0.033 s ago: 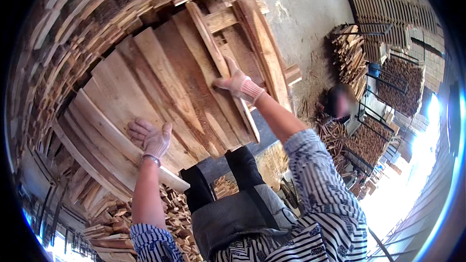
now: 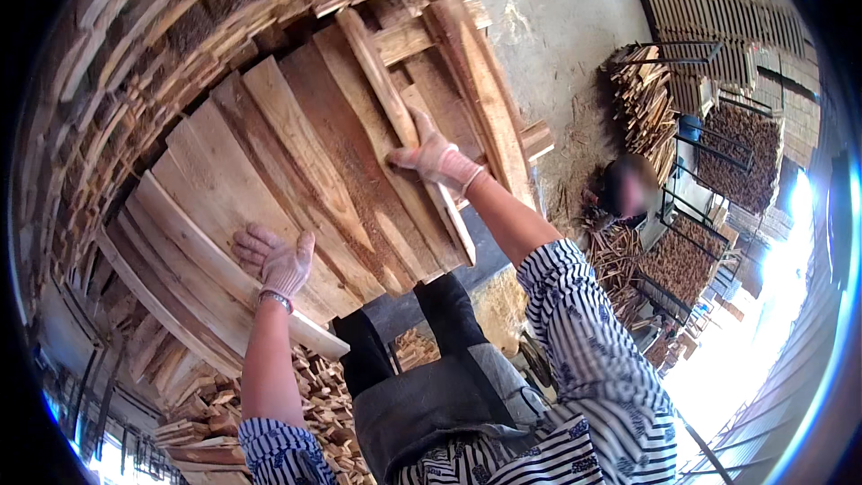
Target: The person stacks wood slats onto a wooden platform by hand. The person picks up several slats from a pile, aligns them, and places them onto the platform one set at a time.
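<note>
My right hand (image 2: 435,160), in a pale glove with a pink cuff, grips a narrow wooden board (image 2: 379,72) by its edges, thumb on one side and fingers on the other. That board lies lengthwise over a layer of wider planks (image 2: 310,153). My left hand (image 2: 277,262), gloved too with a bracelet at the wrist, rests with fingers spread on the pale planks. Beside it a thin board (image 2: 193,220) runs along the layer, its near end sticking out towards me. To the right of the narrow board, a thick brown plank (image 2: 480,90) lies apart from the others.
A tall stack of sawn boards (image 2: 180,27) rises along the far left. Wood offcuts (image 2: 319,395) are heaped below, near my legs. At the right a person (image 2: 626,189) is beside loose sticks, with racks of stacked wood (image 2: 741,148) behind. Concrete floor (image 2: 557,9) shows at the top.
The whole scene has shifted slightly in the picture, my right hand and the narrow board with it. Both hands keep the same hold and place on the wood.
</note>
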`<action>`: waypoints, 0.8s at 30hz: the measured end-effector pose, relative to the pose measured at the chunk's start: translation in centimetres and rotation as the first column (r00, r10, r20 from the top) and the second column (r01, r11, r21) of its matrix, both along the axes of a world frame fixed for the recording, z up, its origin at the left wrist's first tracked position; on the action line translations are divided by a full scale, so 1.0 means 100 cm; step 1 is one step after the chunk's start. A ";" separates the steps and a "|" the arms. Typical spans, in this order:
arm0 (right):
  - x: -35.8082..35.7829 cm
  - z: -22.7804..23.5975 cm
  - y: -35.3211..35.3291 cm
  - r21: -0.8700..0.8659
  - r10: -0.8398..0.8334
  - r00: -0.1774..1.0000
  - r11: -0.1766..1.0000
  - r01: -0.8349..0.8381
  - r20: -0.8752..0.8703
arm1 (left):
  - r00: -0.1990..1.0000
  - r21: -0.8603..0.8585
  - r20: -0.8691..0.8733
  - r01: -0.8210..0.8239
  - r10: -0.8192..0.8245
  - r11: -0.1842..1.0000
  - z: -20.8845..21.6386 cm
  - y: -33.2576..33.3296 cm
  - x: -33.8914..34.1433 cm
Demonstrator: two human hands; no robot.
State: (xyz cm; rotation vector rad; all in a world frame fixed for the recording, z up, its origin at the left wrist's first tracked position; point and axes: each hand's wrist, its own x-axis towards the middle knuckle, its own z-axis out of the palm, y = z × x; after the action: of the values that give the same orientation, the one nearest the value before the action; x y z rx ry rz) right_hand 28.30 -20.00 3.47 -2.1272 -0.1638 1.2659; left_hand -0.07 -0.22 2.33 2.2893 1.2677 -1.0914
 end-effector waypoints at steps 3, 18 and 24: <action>0.004 0.026 0.008 -0.192 0.118 0.989 0.976 -0.100 0.088 | 0.999 -0.037 -0.050 -0.009 0.007 0.999 0.002 -0.003 0.007; 0.059 0.057 -0.056 -0.593 0.301 0.890 0.804 -0.044 0.343 | 0.998 -0.010 -0.037 -0.044 0.044 0.999 0.002 -0.001 0.005; -0.017 0.031 0.008 -0.466 0.329 0.800 0.882 -0.070 0.502 | 1.000 0.007 -0.023 0.013 -0.013 1.000 0.001 -0.004 0.004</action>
State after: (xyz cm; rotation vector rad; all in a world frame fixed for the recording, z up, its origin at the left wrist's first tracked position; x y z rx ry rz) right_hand 26.58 -19.24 6.60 -2.9083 -0.4146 0.7702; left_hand 0.37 -0.62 2.42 2.2996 1.2694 -1.1220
